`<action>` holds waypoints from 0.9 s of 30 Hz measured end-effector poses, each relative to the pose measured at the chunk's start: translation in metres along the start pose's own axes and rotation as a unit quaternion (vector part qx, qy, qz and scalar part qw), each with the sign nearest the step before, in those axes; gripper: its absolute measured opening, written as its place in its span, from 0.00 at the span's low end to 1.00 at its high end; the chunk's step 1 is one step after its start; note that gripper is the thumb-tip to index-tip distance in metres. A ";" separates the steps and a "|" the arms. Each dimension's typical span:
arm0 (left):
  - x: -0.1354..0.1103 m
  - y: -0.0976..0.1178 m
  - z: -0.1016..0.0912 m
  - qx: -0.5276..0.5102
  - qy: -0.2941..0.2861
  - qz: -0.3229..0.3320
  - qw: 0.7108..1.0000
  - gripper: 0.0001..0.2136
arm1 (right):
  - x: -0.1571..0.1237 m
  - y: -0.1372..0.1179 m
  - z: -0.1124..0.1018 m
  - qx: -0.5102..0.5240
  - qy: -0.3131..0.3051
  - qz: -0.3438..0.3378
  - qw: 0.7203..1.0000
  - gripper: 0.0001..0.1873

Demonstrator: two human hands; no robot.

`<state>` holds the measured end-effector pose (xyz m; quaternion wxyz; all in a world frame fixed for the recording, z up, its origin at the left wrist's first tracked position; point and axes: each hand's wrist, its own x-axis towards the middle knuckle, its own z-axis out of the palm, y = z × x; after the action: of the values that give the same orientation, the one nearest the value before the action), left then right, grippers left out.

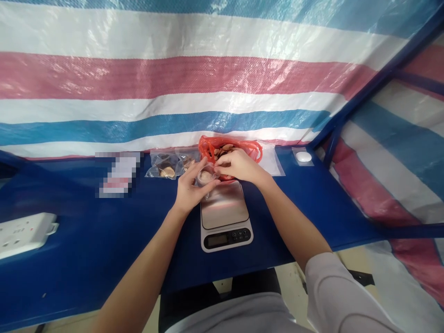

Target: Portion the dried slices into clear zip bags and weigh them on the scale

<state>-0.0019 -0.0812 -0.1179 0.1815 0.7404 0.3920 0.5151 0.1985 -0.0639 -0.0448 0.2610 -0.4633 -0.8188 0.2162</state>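
My left hand point(193, 186) is wrapped around a small clear plastic bag point(207, 175), whose mouth is held wide and faces up. At the bag's right rim, the fingers of my right hand point(239, 166) are closed in a pinch on its edge. Just behind my right hand lies a red plastic bag point(207, 142), open, with brown dried slices point(224, 149) inside. A kitchen scale point(225, 208) with a steel plate sits under and in front of my hands. Its display looks dark, and I cannot read it.
Two clear bags of dried pieces point(165, 170) lie left of the red bag. Flat clear bags point(274, 162) lie to its right, beyond them a white oval object point(303, 157). A white power strip point(27, 233) is on the blue table point(138, 240) at left. Striped sheeting point(173, 78) hangs behind.
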 end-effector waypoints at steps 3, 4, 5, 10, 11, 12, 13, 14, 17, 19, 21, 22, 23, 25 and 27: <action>0.001 -0.001 -0.001 -0.016 -0.024 0.005 1.000 0.37 | 0.000 -0.001 -0.005 0.026 -0.006 -0.001 1.000 0.09; 0.001 -0.001 -0.002 -0.017 -0.034 0.004 0.999 0.38 | -0.001 -0.001 -0.007 0.037 -0.005 -0.001 0.999 0.09; 0.001 -0.002 -0.003 -0.016 -0.042 0.003 0.999 0.38 | -0.002 -0.001 -0.009 0.047 -0.003 -0.001 0.999 0.09; 0.004 -0.002 -0.010 -0.018 -0.066 -0.001 0.998 0.35 | -0.006 -0.001 -0.013 0.078 -0.002 -0.009 0.997 0.09; 0.005 -0.001 -0.010 -0.023 -0.070 0.000 0.997 0.36 | -0.006 -0.002 -0.014 0.076 -0.004 -0.008 0.997 0.09; 0.007 0.000 -0.011 -0.029 -0.072 0.001 0.997 0.36 | -0.006 -0.003 -0.014 0.074 -0.004 -0.008 0.997 0.09; 0.009 0.002 -0.011 -0.036 -0.073 0.003 0.997 0.36 | -0.006 -0.004 -0.015 0.074 -0.003 -0.010 0.997 0.08; 0.011 0.003 -0.011 -0.042 -0.072 0.007 0.996 0.36 | -0.006 -0.005 -0.017 0.078 -0.002 -0.013 0.997 0.08; 0.018 0.006 -0.013 -0.049 -0.066 0.015 0.997 0.33 | -0.006 -0.004 -0.023 0.108 -0.003 -0.014 0.994 0.09; 0.022 0.006 -0.016 -0.052 -0.063 0.005 0.997 0.33 | -0.006 0.003 -0.029 0.121 -0.001 0.002 0.993 0.11; 0.025 0.004 -0.020 -0.059 -0.059 -0.013 0.996 0.32 | -0.007 0.013 -0.034 0.113 0.010 0.019 0.993 0.13; 0.027 0.003 -0.021 -0.064 -0.057 -0.020 0.996 0.32 | -0.006 0.019 -0.036 0.110 0.013 0.019 0.994 0.13; 0.028 0.002 -0.022 -0.066 -0.055 -0.024 0.996 0.32 | -0.006 0.024 -0.037 0.104 0.013 0.013 0.994 0.13; 0.031 0.001 -0.023 -0.066 -0.050 -0.025 0.996 0.31 | -0.004 0.033 -0.037 0.072 0.026 0.015 0.997 0.12; 0.031 0.001 -0.021 -0.063 -0.048 -0.021 0.997 0.30 | -0.002 0.038 -0.035 0.026 0.025 0.019 0.999 0.11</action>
<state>-0.0158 -0.0606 -0.0893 0.2569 0.7429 0.3652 0.4987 0.2456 -0.0437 -0.0413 0.2892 -0.4764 -0.7975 0.2312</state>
